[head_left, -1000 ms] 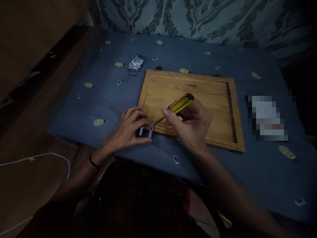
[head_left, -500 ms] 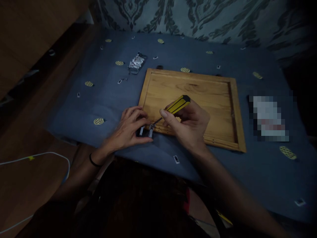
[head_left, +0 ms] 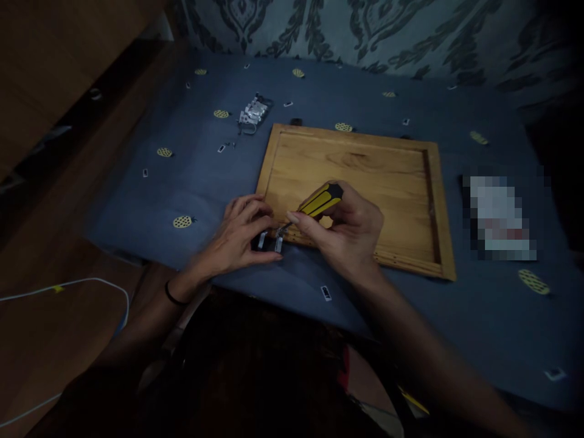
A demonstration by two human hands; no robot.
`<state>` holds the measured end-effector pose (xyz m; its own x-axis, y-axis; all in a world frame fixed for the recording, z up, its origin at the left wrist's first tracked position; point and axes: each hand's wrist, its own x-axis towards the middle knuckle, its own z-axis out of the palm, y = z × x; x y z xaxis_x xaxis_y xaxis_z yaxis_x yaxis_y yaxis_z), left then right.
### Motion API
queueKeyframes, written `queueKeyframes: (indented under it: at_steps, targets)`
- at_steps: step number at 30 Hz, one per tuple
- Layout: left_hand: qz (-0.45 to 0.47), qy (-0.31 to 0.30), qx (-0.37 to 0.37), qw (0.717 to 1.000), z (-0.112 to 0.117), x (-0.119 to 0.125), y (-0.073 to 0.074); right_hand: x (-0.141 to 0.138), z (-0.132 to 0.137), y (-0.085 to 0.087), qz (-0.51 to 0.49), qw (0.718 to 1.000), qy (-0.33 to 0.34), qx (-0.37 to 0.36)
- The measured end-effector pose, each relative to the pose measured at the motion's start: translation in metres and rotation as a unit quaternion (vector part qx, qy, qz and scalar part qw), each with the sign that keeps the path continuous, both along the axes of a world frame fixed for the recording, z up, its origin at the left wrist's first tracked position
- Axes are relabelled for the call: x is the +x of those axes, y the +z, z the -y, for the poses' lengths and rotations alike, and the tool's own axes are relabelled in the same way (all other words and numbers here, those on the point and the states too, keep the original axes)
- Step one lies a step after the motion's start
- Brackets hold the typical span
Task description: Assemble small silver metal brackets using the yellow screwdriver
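Note:
My right hand (head_left: 351, 234) is closed around a screwdriver (head_left: 322, 199) with a yellow and black handle. The tool tilts down to the left, its tip at a small metal fitting (head_left: 278, 244) on the near left corner of a framed wooden panel (head_left: 365, 164). Curled around that fitting is my left hand (head_left: 241, 237), index fingertip by the frame and thumb at the fitting's lower end. A second metal strip (head_left: 262, 239) shows between its fingers. The screw, if one is there, is too small to make out.
A blue tablecloth (head_left: 182, 188) with pineapple prints covers the table. A bundle of shiny metal pieces (head_left: 254, 114) lies at the back left, with tiny dark bits (head_left: 231, 145) in front. At the right lies a blurred-out item (head_left: 499, 216). A patterned wall (head_left: 319, 30) stands behind.
The screwdriver handle has shifted slightly left and down, and my right hand has moved with it. My left hand stays in place around the fitting.

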<state>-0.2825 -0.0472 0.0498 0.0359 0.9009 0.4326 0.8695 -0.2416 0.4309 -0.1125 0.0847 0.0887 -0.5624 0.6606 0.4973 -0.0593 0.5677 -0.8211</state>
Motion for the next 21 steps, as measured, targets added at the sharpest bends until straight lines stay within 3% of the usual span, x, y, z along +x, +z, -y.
queueKeyframes:
  at_steps: [6, 12, 21]
  targets:
    - [0.007, 0.006, -0.026, 1.000, 0.0003, -0.0003, 0.0011, -0.0004, 0.0013, 0.0016, 0.009, 1.000, 0.000, -0.022]
    - [0.002, 0.002, -0.015, 1.000, 0.0003, 0.0003, 0.0022, 0.0014, 0.0003, -0.0002, -0.056, 0.998, -0.019, -0.009]
    - [-0.002, 0.003, -0.010, 1.000, 0.0006, 0.0011, 0.0023, 0.0033, 0.0009, -0.0039, -0.038, 0.999, -0.014, 0.008]
